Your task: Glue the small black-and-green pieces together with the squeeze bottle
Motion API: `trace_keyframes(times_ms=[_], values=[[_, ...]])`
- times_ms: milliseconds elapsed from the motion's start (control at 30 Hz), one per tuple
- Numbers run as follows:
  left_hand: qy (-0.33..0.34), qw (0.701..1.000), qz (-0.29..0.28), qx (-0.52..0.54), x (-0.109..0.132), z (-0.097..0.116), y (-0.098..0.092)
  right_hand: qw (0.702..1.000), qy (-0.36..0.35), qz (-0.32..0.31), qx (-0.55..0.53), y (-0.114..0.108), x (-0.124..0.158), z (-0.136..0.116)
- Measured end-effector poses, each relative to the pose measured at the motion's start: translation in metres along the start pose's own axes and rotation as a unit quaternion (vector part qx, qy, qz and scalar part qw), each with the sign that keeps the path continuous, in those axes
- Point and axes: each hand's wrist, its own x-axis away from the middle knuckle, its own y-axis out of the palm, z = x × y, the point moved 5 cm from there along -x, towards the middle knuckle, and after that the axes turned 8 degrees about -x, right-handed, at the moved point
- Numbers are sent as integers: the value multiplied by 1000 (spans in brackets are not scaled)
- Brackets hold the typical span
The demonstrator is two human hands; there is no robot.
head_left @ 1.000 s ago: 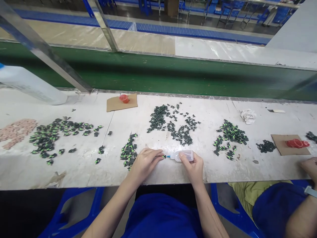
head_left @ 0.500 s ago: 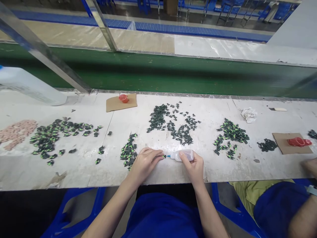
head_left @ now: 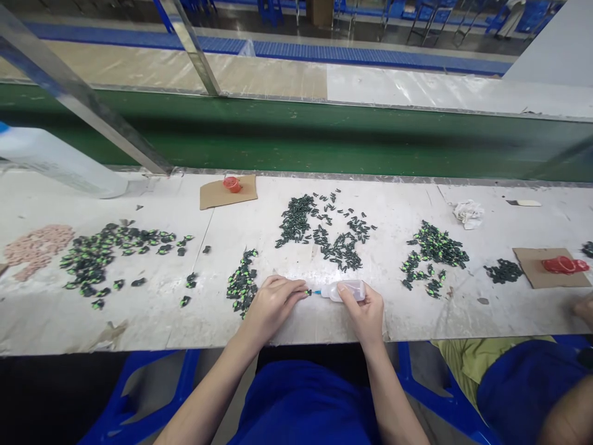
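My left hand (head_left: 273, 303) rests on the white worktable (head_left: 139, 321) near its front edge, fingers pinched on a small dark green piece (head_left: 307, 292). My right hand (head_left: 365, 312) grips a small clear squeeze bottle (head_left: 345, 290) lying sideways, its blue nozzle tip touching that piece. A small pile of dark and bright green pieces (head_left: 241, 283) lies just left of my left hand. A larger spread of dark pieces (head_left: 324, 232) lies farther back, ahead of both hands.
More green piles lie at left (head_left: 106, 253) and right (head_left: 433, 253). Pink pieces (head_left: 34, 244) sit far left. Cardboard scraps carry red caps (head_left: 231, 183) (head_left: 563, 264). A crumpled tissue (head_left: 469, 213) lies back right. A green conveyor belt (head_left: 324, 139) runs behind. A co-worker's hand (head_left: 584, 307) shows at right.
My hands have kept the same pose, nozzle against the piece. The view has shifted slightly, and the co-worker's hand at right has slid toward the frame edge.
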Motion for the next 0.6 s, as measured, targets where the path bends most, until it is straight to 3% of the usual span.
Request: trace_keyframes(times_ms=[367,600], values=[[-18,1000,1,12,2,-2,2,1000,-1,-4,-3,1,1,1],[-31,998,-35,42,3,-6,8,994,-34,18,-101,-13,-1,7]])
